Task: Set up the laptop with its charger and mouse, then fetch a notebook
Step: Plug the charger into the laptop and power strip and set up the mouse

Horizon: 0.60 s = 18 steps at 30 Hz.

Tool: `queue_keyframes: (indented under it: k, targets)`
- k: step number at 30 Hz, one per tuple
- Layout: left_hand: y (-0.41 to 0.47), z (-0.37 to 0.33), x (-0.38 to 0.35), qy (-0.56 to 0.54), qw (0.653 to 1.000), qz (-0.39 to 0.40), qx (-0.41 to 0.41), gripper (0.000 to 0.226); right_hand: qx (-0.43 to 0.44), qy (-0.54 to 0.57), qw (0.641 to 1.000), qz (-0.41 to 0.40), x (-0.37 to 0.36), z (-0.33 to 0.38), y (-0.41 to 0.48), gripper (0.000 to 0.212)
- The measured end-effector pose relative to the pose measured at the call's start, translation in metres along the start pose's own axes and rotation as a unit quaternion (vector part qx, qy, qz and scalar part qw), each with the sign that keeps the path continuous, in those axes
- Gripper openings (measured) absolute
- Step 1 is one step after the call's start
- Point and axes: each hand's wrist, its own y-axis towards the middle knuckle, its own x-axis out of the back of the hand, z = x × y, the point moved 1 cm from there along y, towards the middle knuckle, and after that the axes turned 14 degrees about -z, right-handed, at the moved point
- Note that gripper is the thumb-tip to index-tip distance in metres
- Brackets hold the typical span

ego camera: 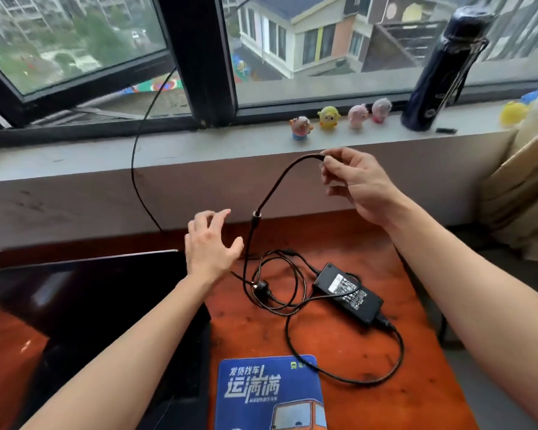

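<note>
An open black laptop (84, 293) stands on the left of the orange-brown table (348, 346). The black charger brick (348, 294) lies to its right among loops of black cable (295, 293), with a wall plug (261, 288) beside the loops. My right hand (359, 186) pinches the cable's laptop end, lifted above the table; the cable (280, 181) arcs down from it past a ferrite bead (257, 214). My left hand (212, 243) hovers with fingers spread beside the laptop's right screen edge, holding nothing.
A blue mouse pad (267, 395) lies at the table's front. On the windowsill (199, 150) stand several small toy figures (328, 117) and a dark bottle (444, 72). Another black cable (137, 169) hangs from the window. A curtain (522, 193) is at the right.
</note>
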Motion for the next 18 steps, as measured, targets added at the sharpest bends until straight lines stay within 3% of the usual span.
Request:
queue_keyframes:
  k: [2, 4, 5, 8, 11, 15, 18]
  targets:
    - [0.014, -0.005, 0.001, -0.094, 0.987, 0.129, 0.033, 0.060, -0.011, 0.050, 0.998, 0.026, 0.003, 0.016, -0.012, 0.005]
    - [0.012, -0.013, 0.002, -0.208, 0.940, 0.262, 0.065, 0.032, -0.019, 0.089, 0.995, 0.039, 0.004, 0.026, -0.022, 0.007]
    - [0.007, -0.018, 0.004, -0.240, 0.925, 0.286, 0.075, 0.017, -0.017, 0.097, 0.995, 0.033, 0.006, 0.031, -0.027, 0.007]
    - [-0.004, -0.023, 0.007, -0.295, 0.908, 0.263, 0.137, 0.043, -0.028, 0.056, 0.998, -0.027, 0.014, 0.027, -0.034, 0.005]
    - [-0.003, -0.020, 0.023, -0.339, 0.894, 0.199, 0.214, 0.047, -0.089, -0.031, 0.989, -0.114, 0.030, -0.008, -0.040, 0.007]
    - [0.006, -0.030, 0.068, -0.487, 0.811, 0.181, 0.268, 0.041, -0.182, -0.194, 0.955, -0.129, 0.047, -0.088, -0.062, 0.026]
    - [0.017, -0.041, 0.101, -0.559, 0.751, 0.177, 0.304, 0.035, -0.166, -0.359, 0.916, -0.061, 0.042, -0.140, -0.087, 0.043]
